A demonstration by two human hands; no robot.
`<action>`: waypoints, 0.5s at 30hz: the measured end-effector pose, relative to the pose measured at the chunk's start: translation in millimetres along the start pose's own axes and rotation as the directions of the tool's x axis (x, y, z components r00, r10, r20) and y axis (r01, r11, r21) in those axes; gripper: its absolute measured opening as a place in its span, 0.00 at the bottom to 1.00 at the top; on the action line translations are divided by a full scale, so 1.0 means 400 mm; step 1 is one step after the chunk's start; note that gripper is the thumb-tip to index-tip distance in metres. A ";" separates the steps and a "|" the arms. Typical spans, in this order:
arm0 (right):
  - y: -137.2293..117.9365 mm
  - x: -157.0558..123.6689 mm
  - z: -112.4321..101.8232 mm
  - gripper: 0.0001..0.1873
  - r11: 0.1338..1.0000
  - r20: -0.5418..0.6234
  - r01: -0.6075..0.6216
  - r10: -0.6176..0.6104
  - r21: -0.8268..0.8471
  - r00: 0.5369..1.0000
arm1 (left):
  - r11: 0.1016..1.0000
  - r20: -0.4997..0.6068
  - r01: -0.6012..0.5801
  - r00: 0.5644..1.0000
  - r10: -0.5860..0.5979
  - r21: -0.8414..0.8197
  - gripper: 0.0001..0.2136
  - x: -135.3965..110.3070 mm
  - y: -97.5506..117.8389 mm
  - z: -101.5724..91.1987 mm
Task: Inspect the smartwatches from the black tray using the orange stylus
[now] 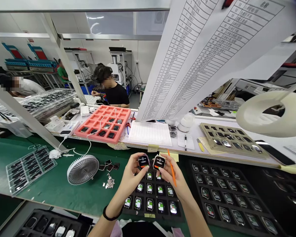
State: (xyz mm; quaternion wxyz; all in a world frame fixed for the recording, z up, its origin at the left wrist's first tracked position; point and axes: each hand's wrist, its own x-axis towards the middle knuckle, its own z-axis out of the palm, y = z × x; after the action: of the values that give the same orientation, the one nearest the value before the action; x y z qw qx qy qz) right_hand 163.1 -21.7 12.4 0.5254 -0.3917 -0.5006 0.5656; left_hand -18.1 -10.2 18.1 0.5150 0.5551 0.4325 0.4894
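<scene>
My left hand (132, 174) is closed round a small smartwatch body (143, 161) with a lit screen, held up above a black tray (130, 210). My right hand (174, 176) grips a second smartwatch body (159, 162), also lit, and an orange stick (172, 171) lies between its fingers. The two watches sit side by side, almost touching. The black tray under my hands holds several watch bodies with green and white screens. A dark band circles my left wrist.
A small white fan (82, 169) lies on the green mat to the left, loose parts beside it. Another black tray (227, 194) of watches lies to the right. A red tray (105, 123), a form sheet (150, 133) and a beige tray (230, 139) sit on the white shelf. A person in black sits beyond.
</scene>
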 end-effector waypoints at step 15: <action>0.001 -0.003 0.008 0.17 0.998 -0.123 -0.058 0.056 -0.010 0.991 | 0.998 -0.040 0.046 0.998 -0.047 -0.031 0.17 0.001 0.007 0.004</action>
State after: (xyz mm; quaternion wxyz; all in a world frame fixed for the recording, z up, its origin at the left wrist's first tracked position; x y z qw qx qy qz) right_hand 160.3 -23.3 12.7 0.5362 -0.4435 -0.4598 0.5516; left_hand -16.5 -10.2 20.8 0.5257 0.5270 0.4482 0.4951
